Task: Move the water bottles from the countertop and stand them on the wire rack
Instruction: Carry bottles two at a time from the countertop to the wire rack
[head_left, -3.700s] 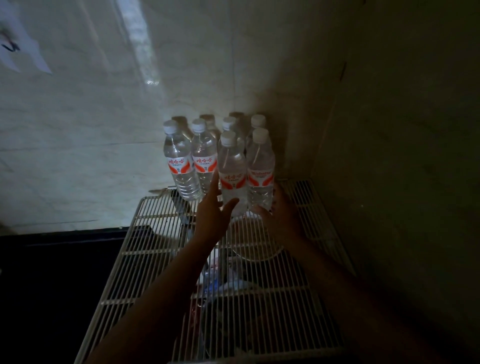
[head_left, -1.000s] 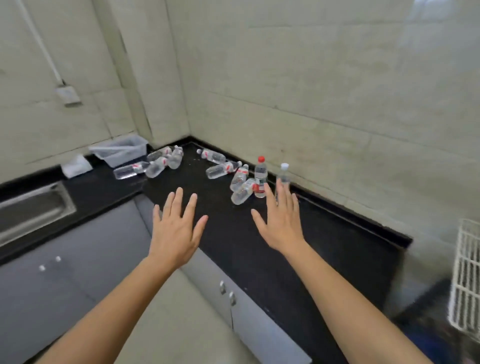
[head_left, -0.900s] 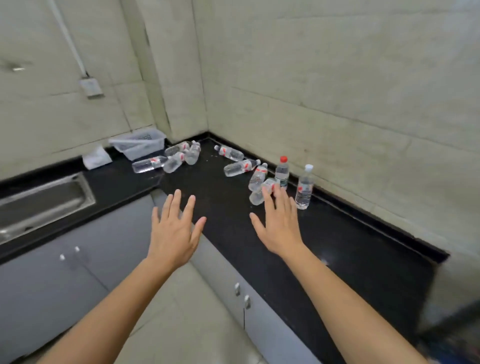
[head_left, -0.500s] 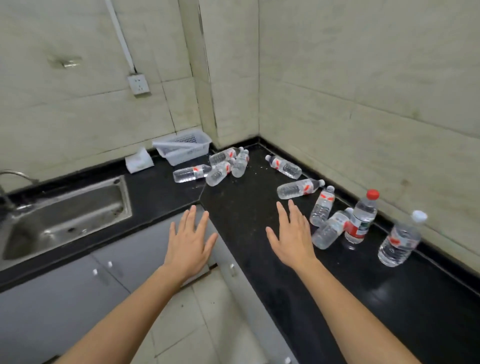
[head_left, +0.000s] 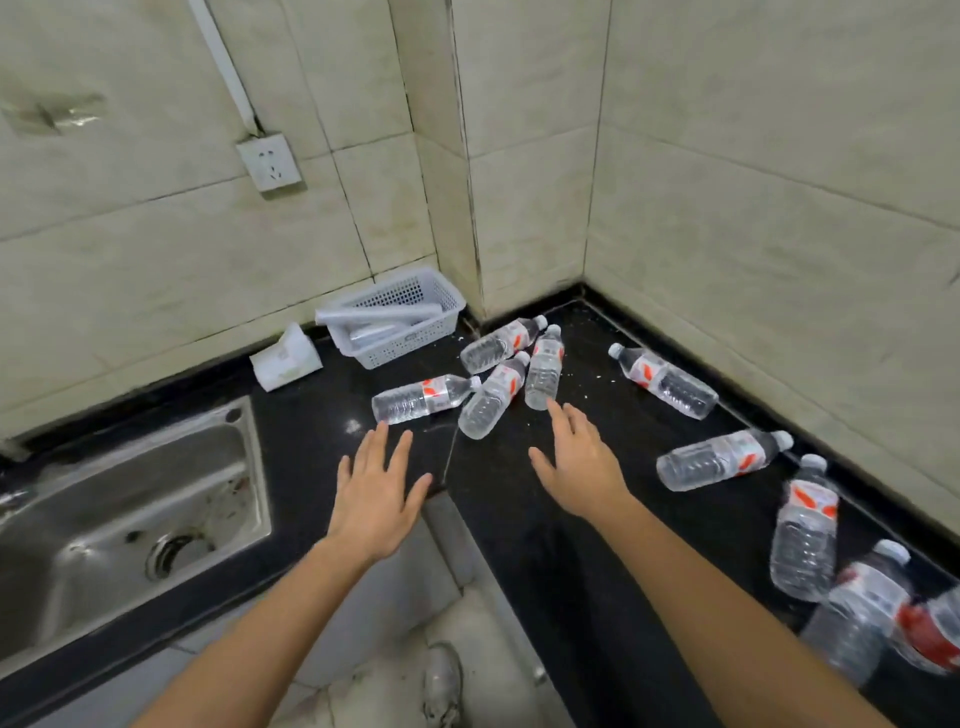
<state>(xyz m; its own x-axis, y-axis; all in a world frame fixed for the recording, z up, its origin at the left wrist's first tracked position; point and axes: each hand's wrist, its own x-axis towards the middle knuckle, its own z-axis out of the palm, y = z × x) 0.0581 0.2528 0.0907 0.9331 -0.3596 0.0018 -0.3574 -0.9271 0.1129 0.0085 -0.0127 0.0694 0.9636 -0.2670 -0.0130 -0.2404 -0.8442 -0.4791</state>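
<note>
Blurred bottles (head_left: 878, 613) cut off at right edge, empty hands spread

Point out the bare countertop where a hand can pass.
Bare countertop lies under the right hand, and between the sink and the left hand. Crowded: the bottle cluster by the basket.

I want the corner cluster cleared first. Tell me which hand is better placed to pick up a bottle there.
Right. The right hand is open with its fingertips almost at the base of the nearest lying bottle; the left hand hovers farther back by the countertop edge.
</note>
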